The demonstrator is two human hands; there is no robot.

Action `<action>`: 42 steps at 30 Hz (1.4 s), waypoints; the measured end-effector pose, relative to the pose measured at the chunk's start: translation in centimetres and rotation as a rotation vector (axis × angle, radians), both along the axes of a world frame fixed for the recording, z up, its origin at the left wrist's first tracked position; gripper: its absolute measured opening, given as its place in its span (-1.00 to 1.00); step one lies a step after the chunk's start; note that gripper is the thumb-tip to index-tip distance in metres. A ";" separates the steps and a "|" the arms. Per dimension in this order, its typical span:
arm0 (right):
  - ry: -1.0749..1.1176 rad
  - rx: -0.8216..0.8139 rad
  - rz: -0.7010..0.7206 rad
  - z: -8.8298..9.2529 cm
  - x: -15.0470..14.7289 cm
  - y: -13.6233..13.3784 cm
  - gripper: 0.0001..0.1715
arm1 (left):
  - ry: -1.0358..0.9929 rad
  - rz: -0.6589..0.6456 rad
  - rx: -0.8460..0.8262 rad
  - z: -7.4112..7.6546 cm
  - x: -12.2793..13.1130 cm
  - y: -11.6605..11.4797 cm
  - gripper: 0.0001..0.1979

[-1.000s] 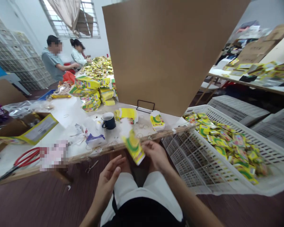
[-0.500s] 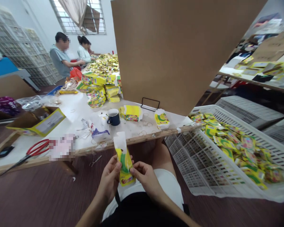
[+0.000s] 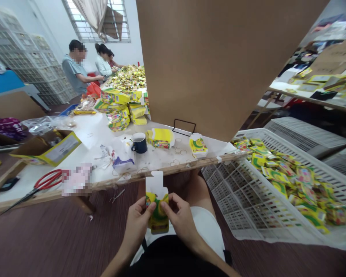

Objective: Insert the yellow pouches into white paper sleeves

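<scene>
Between my two hands is a small yellow and green carton [image 3: 158, 223], held over my lap with its white flaps standing up at the far end. My left hand [image 3: 140, 217] grips its left side, thumb on the front face. On the right side, my right hand [image 3: 180, 213] pinches it the same way, and the fingers behind the carton are partly hidden. Just beyond, on the table [image 3: 158, 165], stand a dark blue mug [image 3: 139, 143], a yellow carton lying flat [image 3: 160, 137] and another small carton [image 3: 198, 145].
To my right stands a white plastic crate [image 3: 265, 134] holding many yellow packets. A large cardboard sheet [image 3: 198, 69] rises behind the table. Red-handled scissors [image 3: 49, 180] lie at the left edge. Stacked cartons [image 3: 118, 111] and several people at a heap of packets [image 3: 131, 77] are farther back.
The carton has turned more face-on and widened, its white flaps now spread apart. My left hand has shifted slightly right, and both thumbs now press on the carton's front.
</scene>
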State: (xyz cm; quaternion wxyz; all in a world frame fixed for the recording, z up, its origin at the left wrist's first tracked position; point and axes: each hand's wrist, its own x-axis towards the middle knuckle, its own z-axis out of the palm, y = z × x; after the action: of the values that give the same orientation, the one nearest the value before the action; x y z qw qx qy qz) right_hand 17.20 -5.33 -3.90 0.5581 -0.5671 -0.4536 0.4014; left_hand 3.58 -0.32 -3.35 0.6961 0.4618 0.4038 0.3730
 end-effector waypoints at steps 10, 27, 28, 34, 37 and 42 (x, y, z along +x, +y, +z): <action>0.205 0.176 0.021 0.5 1.5 -0.2 -0.63 | -0.084 -0.164 0.101 1.5 0.0 -0.7 -0.51; -0.152 0.169 0.222 2.5 4.2 0.1 -0.61 | -0.280 -0.493 -0.029 1.7 -1.2 -1.0 -0.52; -0.143 0.191 0.198 2.4 4.0 0.2 -0.67 | -0.269 -0.473 -0.026 1.5 -1.2 -0.9 -0.42; 0.052 0.207 0.158 2.1 3.3 0.6 -0.60 | -0.178 -0.456 0.011 1.6 -1.4 -0.4 -0.40; -0.109 0.235 0.210 2.6 4.2 0.9 -0.58 | -0.125 -0.387 0.050 1.8 -1.3 -0.2 -0.50; -0.141 -0.027 0.277 2.9 4.6 0.9 -0.68 | -0.043 -0.346 0.092 1.5 -0.9 -0.6 -0.46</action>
State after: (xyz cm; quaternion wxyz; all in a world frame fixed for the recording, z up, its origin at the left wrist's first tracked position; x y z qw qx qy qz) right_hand 21.80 -4.45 -1.00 0.4565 -0.5333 -0.5603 0.4397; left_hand 2.64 -0.91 -1.82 0.7363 0.5477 0.2860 0.2756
